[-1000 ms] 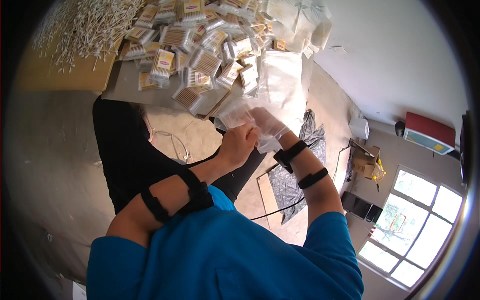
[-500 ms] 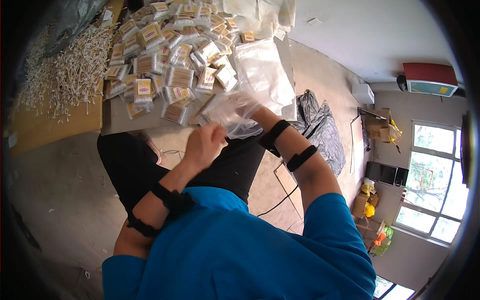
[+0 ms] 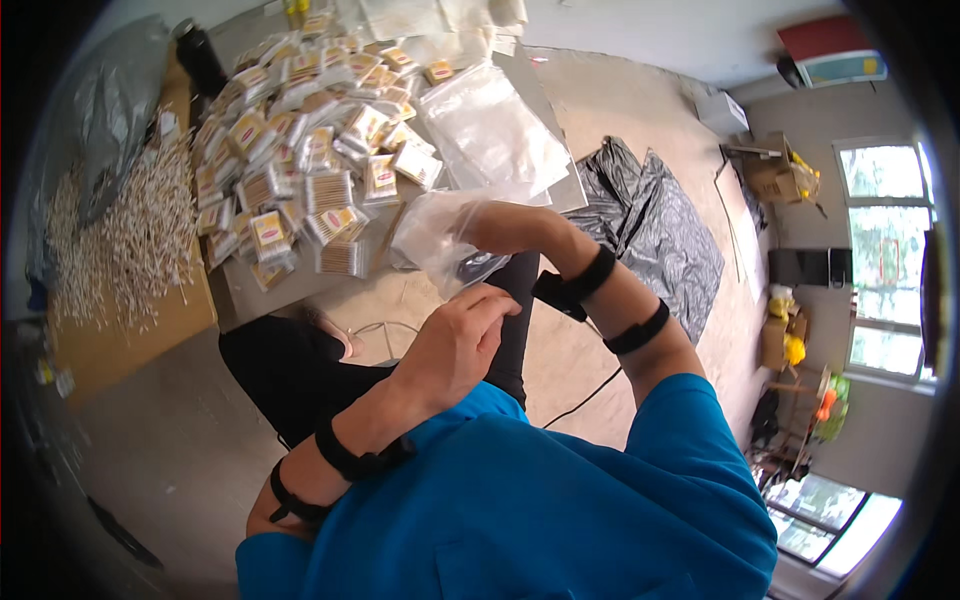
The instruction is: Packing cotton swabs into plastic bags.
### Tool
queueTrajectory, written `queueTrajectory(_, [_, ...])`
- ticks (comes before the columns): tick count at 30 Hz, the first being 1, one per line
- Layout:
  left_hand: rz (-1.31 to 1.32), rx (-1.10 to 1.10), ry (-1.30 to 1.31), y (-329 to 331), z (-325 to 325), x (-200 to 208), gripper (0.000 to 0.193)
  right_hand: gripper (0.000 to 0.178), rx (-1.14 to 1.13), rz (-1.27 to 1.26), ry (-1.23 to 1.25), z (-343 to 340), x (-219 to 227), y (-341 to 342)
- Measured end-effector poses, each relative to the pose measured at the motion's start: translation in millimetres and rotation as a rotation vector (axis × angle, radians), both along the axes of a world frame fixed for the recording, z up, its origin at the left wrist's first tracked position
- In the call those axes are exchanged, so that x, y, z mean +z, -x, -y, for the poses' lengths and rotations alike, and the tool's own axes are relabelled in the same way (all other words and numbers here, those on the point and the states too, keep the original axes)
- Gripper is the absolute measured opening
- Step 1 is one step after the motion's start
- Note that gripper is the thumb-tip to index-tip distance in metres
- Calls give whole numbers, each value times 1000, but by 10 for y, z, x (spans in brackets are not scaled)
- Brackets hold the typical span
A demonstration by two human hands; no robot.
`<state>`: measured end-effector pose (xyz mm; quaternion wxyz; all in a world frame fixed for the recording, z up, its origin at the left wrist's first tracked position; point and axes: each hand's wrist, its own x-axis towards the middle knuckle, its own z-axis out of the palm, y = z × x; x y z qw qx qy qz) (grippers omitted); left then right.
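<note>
A clear plastic bag (image 3: 430, 235) hangs at the table's near edge, with my right hand (image 3: 490, 226) reaching into its open side. The film and the angle of the wrist hide the right fingers. Just below the bag, my left hand (image 3: 458, 345) is closed, its fingers pressed together close to the bag's lower edge. Whether film is pinched in them is hidden. Beyond the bag lies a heap of small clear packets of cotton swabs (image 3: 327, 192) with yellow and white labels. A stack of flat clear bags (image 3: 495, 130) rests right of the heap.
Loose cotton swabs (image 3: 130, 240) lie piled on cardboard (image 3: 140, 345) at the left, beside a grey plastic sheet (image 3: 115, 110). A black bottle (image 3: 200, 58) stands behind. Black plastic sheeting (image 3: 650, 215) spreads over the floor at right. A thin black cable (image 3: 585, 398) crosses the floor.
My left hand has moved down and right, toward my body, and is no longer blurred. The right hand has shifted slightly left with the bag. The whole view has turned a little.
</note>
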<state>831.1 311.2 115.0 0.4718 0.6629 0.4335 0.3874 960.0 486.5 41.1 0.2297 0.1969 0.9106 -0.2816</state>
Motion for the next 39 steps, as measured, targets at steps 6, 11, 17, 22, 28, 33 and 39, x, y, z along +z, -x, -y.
queueTrajectory(6, [-84, 32, -72, -242, -160, 22, 22, 26, -1083, -745, 34, 485, 859, -416])
queueTrajectory(11, [-413, 22, -211, -291, -402, -81, 22, 65, -1444, -694, -146, 915, 189, -340])
queueTrajectory(17, [-882, -105, -2, -296, -869, -417, 20, 36, -1432, -928, -257, 1128, -53, -142])
queueTrajectory(22, [-557, -235, 446, -40, -1203, -1034, 26, 48, -1371, -1032, -197, 1371, 0, 37])
queueTrajectory(28, [-768, -242, 180, -81, -1280, -1355, 33, 55, -1253, -1165, -187, 1490, -36, 242])
queueTrajectory(33, [-1020, -115, 5, -131, -1303, -1409, 36, 52, -1198, -1178, -62, 1486, -94, 197])
queueTrajectory(39, [-1234, -144, -146, 7, -1313, -1592, 29, 51, -1143, -1144, 90, 1529, -86, 170])
